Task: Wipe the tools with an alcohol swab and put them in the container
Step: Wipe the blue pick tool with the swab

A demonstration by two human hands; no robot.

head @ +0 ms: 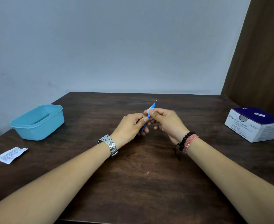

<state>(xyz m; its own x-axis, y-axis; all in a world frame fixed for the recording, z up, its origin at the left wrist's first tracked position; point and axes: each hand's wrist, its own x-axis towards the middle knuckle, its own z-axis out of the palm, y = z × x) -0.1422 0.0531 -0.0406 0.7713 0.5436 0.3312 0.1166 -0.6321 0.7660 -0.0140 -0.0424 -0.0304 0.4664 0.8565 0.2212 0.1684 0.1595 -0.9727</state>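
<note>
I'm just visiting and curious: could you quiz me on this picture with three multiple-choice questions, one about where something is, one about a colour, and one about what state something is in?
1. Where does the torn white swab wrapper lie on the dark wooden table?
A. Inside the container
B. Near the table's left edge, in front of the container
C. On top of the box

2. What colour is the open rectangular plastic container?
A. Light blue
B. Red
C. Green

3. What is the right hand doing?
A. Resting flat on the table
B. Pinching a white swab round the thin blue-handled tool
C. Reaching into the white and purple alcohol swab box

Answers: 1 B, the wrapper lies alone at left. 2 A, it is pale blue. 3 B, the left hand holds the handle's lower end in its grip.
</note>
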